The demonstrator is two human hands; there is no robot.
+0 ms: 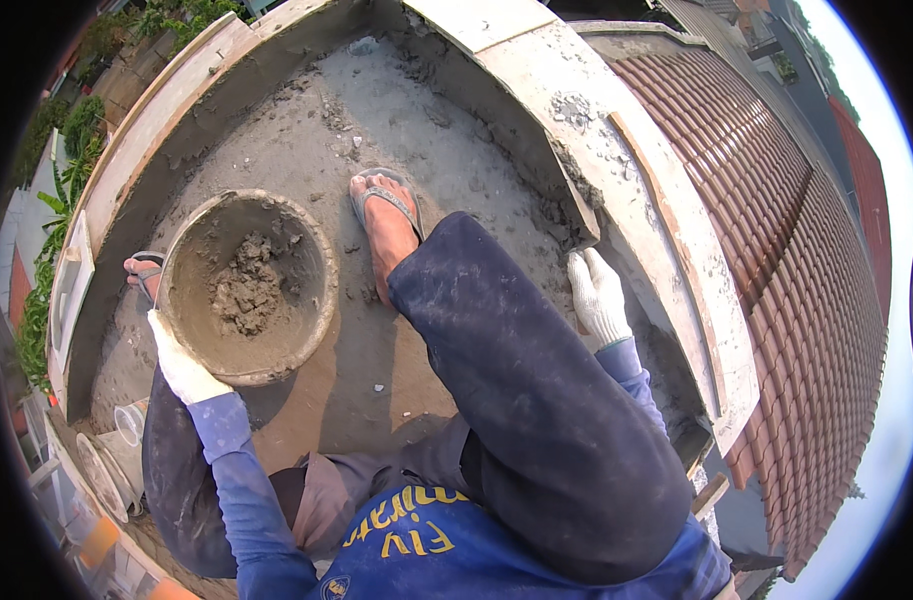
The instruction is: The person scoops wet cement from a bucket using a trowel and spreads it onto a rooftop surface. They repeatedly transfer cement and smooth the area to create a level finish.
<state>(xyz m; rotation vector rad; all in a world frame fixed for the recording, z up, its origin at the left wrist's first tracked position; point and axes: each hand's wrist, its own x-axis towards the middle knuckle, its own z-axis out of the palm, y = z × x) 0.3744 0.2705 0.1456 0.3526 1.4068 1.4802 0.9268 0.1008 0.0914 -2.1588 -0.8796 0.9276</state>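
Observation:
A round, mortar-crusted bucket [328, 300] stands tilted between my feet, with a lump of wet grey mortar [248, 287] in it. My left hand [184, 368], in a white knitted glove, grips the bucket's near left rim. On the right, beside the low wall, my right hand [600, 298] wears a matching glove. Its fingers are curled at the lower end of a grey, flat, straight-edged piece [574, 195] lying along the wall's inner face. Whether this is a trowel blade or part of the mortar face I cannot tell, and the fingers' undersides are hidden.
A curved low wall [576, 75] surrounds the rough cement floor [276, 140]. Loose mortar crumbs [576, 108] and a wooden strip [656, 205] lie on its right top. Brown roof tiles [796, 300] slope beyond. Stacked pails [111, 465] stand at the lower left.

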